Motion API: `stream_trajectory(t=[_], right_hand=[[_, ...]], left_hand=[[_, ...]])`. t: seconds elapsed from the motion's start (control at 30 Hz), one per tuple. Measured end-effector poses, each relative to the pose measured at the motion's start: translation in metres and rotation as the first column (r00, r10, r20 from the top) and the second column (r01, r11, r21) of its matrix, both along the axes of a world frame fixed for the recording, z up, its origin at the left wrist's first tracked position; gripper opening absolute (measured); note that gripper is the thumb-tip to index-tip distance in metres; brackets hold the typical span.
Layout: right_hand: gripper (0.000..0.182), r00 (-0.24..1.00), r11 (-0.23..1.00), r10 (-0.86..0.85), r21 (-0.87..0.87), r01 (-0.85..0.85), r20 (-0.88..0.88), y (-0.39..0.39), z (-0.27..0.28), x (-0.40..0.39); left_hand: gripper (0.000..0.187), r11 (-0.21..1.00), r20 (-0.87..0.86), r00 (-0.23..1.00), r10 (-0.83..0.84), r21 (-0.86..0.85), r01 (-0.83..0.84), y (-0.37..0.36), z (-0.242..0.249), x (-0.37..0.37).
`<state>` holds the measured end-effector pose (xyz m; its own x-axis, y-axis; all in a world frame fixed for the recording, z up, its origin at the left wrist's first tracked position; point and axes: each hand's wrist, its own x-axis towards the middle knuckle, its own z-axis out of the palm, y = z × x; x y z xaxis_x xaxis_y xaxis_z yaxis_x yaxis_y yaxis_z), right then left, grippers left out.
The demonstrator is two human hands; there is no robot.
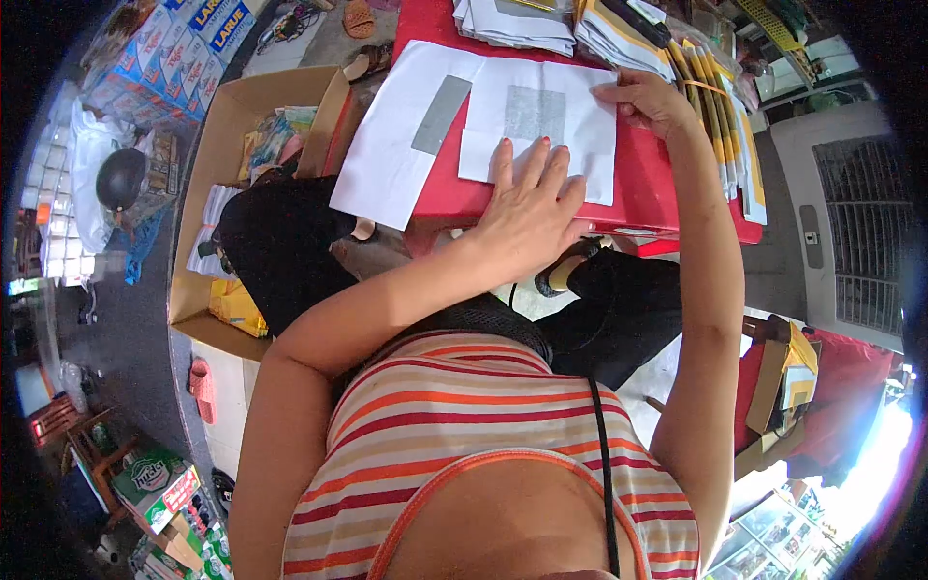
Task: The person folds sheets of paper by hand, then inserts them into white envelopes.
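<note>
A white paper piece point(590, 145), seemingly folded, with a grey mottled rectangle in its middle, lies on the red tabletop point(643, 184). My left hand point(535, 198) rests flat across its lower part, fingers spread. At its upper right edge, my right hand point(650, 101) pinches the paper between thumb and fingers. Left of it lies another white paper sheet point(387, 145) with a plain grey rectangle, hanging over the table's near edge. The two papers meet or overlap slightly near the grey rectangle.
Stacked white papers point(512, 27) and yellow-edged envelopes point(710, 97) bound with a band sit along the table's far and right sides. A cardboard box point(222, 126) with packets stands left of my legs. Beer cartons point(184, 53) are at upper left. A grey grilled panel point(846, 222) is at right.
</note>
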<state>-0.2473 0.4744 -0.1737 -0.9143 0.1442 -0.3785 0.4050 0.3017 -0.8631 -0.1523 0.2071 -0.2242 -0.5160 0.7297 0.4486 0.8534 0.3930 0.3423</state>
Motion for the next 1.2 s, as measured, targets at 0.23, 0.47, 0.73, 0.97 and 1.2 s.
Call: stream_trajectory(t=[0.23, 0.47, 0.73, 0.97, 1.2], right_hand=[[0.017, 0.997, 0.997, -0.008, -0.07, 0.013, 0.072, 0.009, 0.001, -0.003], [0.032, 0.995, 0.988, -0.018, -0.152, 0.033, 0.097, -0.001, 0.012, 0.008], [0.033, 0.989, 0.998, 0.005, -0.058, -0.013, -0.147, -0.006, 0.008, 0.039], [0.027, 0.992, 1.0, 0.015, 0.006, -0.014, -0.125, -0.003, 0.013, 0.042], [0.023, 0.971, 0.998, 0.05, -0.014, -0.055, -0.235, -0.005, -0.001, 0.051]], left_hand=[[0.033, 0.993, 0.052, 0.999, -0.002, -0.117, 0.008, 0.033, 0.004, -0.028], [0.052, 0.97, 0.008, 0.987, 0.16, -0.186, -0.155, 0.039, 0.0, -0.02], [0.058, 0.962, 0.018, 0.979, 0.204, -0.186, -0.198, 0.044, -0.002, -0.021], [0.064, 0.944, 0.109, 0.961, 0.254, -0.242, -0.223, 0.04, 0.007, -0.03], [0.066, 0.907, 0.022, 0.938, 0.346, -0.262, -0.329, 0.038, 0.002, -0.029]])
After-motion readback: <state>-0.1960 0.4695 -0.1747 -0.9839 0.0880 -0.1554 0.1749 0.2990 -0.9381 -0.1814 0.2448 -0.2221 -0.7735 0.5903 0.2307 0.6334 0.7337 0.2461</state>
